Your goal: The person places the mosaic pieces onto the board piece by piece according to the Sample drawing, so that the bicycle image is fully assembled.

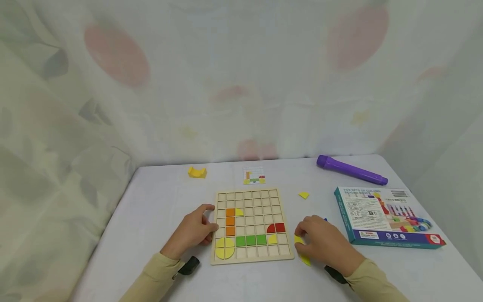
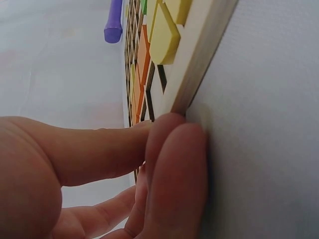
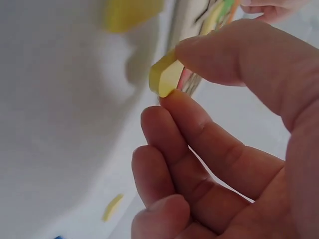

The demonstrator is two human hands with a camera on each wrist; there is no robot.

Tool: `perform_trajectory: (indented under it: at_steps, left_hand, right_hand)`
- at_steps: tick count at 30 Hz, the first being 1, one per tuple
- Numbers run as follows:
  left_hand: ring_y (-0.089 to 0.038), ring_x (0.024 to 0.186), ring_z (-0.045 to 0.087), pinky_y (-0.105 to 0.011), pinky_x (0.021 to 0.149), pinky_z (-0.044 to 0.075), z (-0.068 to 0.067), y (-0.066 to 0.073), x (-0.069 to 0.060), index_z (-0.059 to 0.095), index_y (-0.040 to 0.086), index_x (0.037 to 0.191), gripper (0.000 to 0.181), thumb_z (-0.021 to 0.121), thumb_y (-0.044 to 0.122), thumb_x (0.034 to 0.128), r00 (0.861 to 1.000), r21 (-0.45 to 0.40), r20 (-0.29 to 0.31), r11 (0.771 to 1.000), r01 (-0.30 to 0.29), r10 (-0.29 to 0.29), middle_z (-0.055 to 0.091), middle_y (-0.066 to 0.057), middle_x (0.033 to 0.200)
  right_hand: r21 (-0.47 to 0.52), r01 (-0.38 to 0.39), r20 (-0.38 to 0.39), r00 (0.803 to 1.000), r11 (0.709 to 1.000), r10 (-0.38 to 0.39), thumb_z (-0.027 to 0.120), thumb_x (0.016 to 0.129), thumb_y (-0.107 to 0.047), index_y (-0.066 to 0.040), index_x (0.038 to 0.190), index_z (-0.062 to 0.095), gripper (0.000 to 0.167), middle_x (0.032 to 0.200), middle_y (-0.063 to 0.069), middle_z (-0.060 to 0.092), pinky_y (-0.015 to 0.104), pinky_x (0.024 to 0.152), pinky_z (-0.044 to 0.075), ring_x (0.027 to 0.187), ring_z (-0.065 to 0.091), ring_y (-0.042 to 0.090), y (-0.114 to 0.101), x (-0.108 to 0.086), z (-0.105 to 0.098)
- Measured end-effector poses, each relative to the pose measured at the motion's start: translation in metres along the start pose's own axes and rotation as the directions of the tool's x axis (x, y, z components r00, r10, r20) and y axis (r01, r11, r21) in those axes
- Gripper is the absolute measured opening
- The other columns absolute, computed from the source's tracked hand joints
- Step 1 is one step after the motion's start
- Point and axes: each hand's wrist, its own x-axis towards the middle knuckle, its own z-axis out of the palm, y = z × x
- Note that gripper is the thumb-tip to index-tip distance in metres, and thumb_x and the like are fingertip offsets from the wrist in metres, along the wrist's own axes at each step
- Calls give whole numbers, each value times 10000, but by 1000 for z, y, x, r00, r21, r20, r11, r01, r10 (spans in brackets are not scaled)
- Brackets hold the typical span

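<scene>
A wooden grid board [image 1: 246,253] lies flat on the table, bearing orange, green, red and yellow tiles. My left hand [image 1: 194,228] is at its left edge; in the left wrist view, thumb and fingertips grip the board's rim [image 2: 192,74]. To the right of the board, my right hand [image 1: 320,241] pinches a yellow tile [image 3: 167,74] between thumb and index finger, the other fingers curled below. Another yellow tile [image 1: 305,260] lies by that hand. A bit of a blue piece [image 1: 325,219] peeks out behind the right hand, mostly hidden.
A pattern card [image 1: 254,175] lies behind the board, with a yellow notched block [image 1: 197,172] to its left. Farther right are a yellow tile [image 1: 304,195], a purple tube [image 1: 351,169] and a printed box [image 1: 388,218]. Fabric hangs behind the table.
</scene>
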Motion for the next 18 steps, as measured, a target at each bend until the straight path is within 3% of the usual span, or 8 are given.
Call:
perform_trajectory:
  at_steps: [9, 18]
  left_hand:
    - [-188, 665, 677, -320, 614, 591, 2, 0, 0, 524, 149, 1552, 653, 813, 161, 966, 1000, -13, 4, 1000, -13, 13, 653, -83, 916]
    - [-180, 657, 679, -317, 608, 590, 1, 2, -2, 527, 147, 1553, 664, 820, 162, 958, 1000, -5, -11, 1000, -19, 18, 651, -80, 915]
  right_hand:
    - [-18, 113, -55, 992, 993, -114, 920, 842, -312, -212, 945, 786, 196, 902, -144, 657, 324, 861, 587, 897, 542, 60, -23, 9, 6]
    - [-32, 152, -71, 986, 988, -154, 917, 860, -276, -198, 984, 794, 191, 929, -131, 673, 344, 866, 588, 926, 559, 65, -27, 13, 12]
